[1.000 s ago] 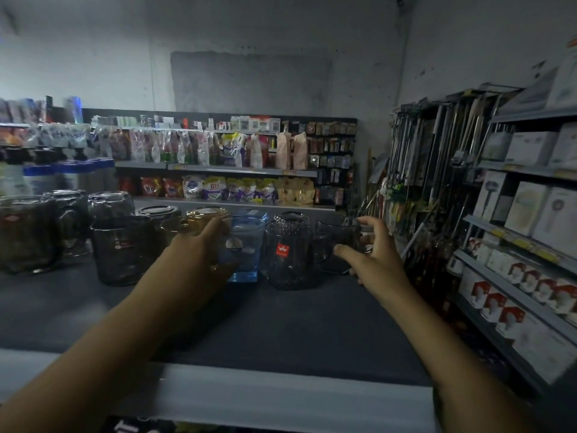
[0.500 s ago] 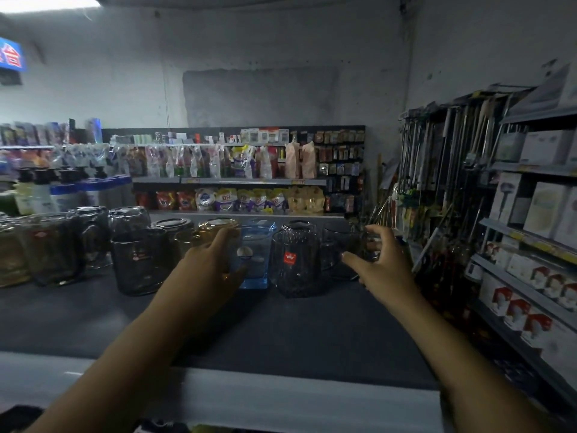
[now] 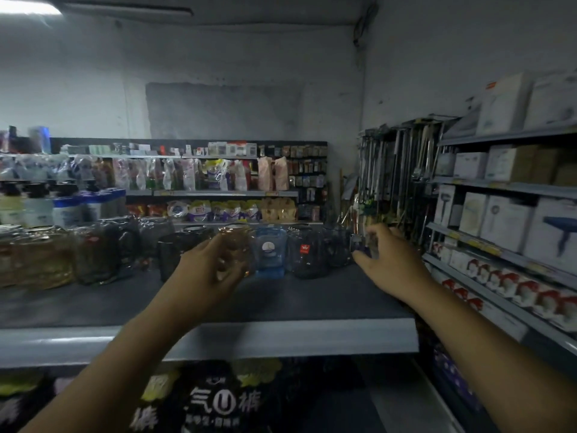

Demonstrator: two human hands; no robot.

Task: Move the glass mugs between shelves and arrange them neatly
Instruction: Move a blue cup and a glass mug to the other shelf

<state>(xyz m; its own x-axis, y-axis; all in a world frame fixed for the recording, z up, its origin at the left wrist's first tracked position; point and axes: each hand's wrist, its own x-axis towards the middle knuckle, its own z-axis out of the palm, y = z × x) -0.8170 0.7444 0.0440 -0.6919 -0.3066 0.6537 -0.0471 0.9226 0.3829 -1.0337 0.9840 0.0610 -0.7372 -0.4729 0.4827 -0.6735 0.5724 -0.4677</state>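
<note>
A row of glass mugs stands along the back of a dark top shelf (image 3: 312, 301). My left hand (image 3: 209, 270) is wrapped around an amber glass mug (image 3: 235, 245), which looks slightly raised and blurred. To its right stand a blue mug (image 3: 269, 250) with a round label and a clear mug (image 3: 307, 250) with a red sticker. A dark clear mug (image 3: 338, 245) sits at the right end; my right hand (image 3: 387, 257) grips its handle side with thumb and fingers. Darker mugs (image 3: 175, 248) and amber jars (image 3: 40, 254) fill the left part.
Boxed goods on shelves (image 3: 512, 220) rise close on the right, with hanging utensils (image 3: 393, 182) beside them. Packaged goods (image 3: 218, 401) lie on the level below the shelf's grey front edge (image 3: 249, 339). A far aisle of bags and bottles (image 3: 203, 176) runs behind.
The view has tilted up and back, showing the lower shelf. My left hand has closed more tightly around the amber mug and drawn it slightly forward. The right hand stays on the end mug.
</note>
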